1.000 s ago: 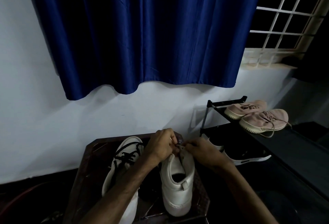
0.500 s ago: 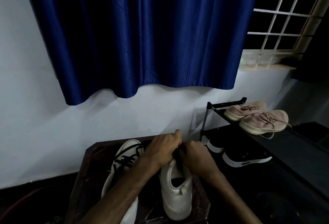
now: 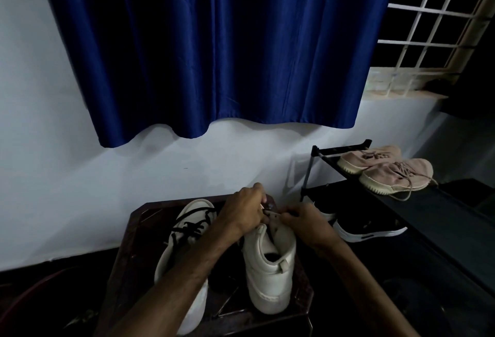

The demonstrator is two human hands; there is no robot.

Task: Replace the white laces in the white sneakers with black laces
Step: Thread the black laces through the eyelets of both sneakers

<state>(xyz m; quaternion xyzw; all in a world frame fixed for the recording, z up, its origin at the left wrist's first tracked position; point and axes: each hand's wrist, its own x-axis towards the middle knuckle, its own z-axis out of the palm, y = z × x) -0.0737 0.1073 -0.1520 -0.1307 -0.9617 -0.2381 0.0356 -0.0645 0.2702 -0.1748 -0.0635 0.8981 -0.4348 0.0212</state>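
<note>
My left hand point(image 3: 245, 211) and right hand point(image 3: 305, 223), fingers curled, both pinch the black lace point(image 3: 271, 212) above the white sneaker point(image 3: 270, 267).

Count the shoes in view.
6. Dark table: black-laced white sneaker; second white sneaker at the left hand and right hand. Rack top: two pink sneakers. Lower shelf: black shoe, second black shoe half hidden by the right hand. More may be hidden.

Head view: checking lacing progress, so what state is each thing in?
Left white leather sneaker: laced in black.
Right white leather sneaker: upright, heel toward camera.
Left hand: pinches thin black lace.
Right hand: pinches the same lace.
Blue fabric curtain: hanging closed.
</note>
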